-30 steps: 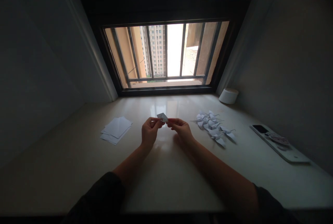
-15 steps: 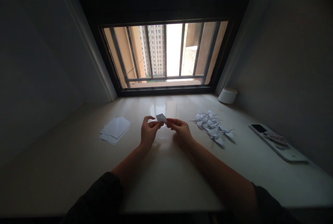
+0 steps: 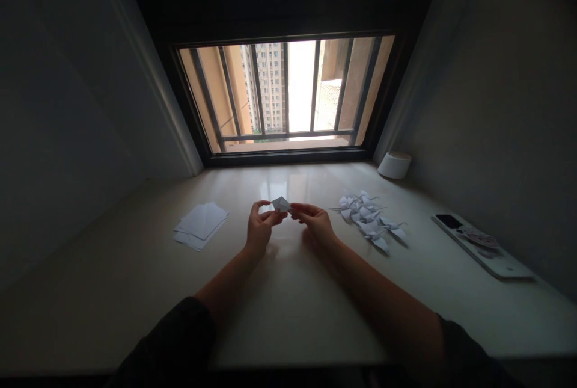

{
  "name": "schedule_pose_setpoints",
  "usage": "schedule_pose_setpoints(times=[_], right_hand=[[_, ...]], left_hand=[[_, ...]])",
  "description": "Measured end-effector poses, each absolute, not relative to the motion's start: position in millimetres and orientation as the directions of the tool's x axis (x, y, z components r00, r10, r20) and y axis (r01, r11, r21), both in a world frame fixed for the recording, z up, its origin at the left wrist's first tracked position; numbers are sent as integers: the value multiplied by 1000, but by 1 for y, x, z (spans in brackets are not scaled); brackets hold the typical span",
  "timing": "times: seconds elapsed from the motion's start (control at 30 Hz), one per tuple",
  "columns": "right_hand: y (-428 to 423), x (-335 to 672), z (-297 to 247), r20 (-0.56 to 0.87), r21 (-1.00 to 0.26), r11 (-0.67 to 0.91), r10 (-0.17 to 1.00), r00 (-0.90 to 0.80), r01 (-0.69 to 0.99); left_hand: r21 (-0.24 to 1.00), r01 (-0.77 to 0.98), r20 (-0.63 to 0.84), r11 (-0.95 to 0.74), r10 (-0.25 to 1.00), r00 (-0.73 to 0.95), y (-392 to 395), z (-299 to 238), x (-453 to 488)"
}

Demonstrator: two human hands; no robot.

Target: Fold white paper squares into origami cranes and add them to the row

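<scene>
Head view: our dark sleeves sit at the bottom edge, bare forearms out over the sill (image 3: 288, 316). Left hand (image 3: 260, 228) and right hand (image 3: 318, 224) meet mid-frame. Each pinches one side of the folded paper (image 3: 281, 203) between thumb and fingertips, held just above the surface. Sheets (image 3: 201, 224) lie well left of our hands, cranes (image 3: 367, 219) heaped to the right, flat white device (image 3: 484, 252) further right. White tub (image 3: 395, 165) in the far right corner, barred window (image 3: 288, 93) behind.
</scene>
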State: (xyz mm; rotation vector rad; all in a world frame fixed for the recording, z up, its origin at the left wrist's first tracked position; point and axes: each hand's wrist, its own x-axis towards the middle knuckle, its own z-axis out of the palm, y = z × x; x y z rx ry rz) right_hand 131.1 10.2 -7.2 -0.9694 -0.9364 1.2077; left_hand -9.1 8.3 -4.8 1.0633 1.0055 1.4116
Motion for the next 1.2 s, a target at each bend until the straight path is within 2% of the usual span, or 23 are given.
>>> schedule_pose_setpoints(times=[0.13,0.33,0.5,0.73,1.2], right_hand=[[14,135,-9,129,-944,152,987,96,-292],[20,138,-18,231,-962,237,971,56,-133],[16,136,-19,150,-971,157,987,51,-179],[17,138,-19,11,-993,16,999,44,-117],[14,146,-7,72,-990,63,995,-68,-129]], left_hand=[[970,-214,110,-111,994,-16,8,-3,-11],[994,-50,98,-96,995,20,12,-2,-15],[989,-51,137,-138,990,-28,10,-2,-13],[988,3,153,-153,988,-7,8,-1,-12],[998,-26,58,-57,998,36,12,3,-16]])
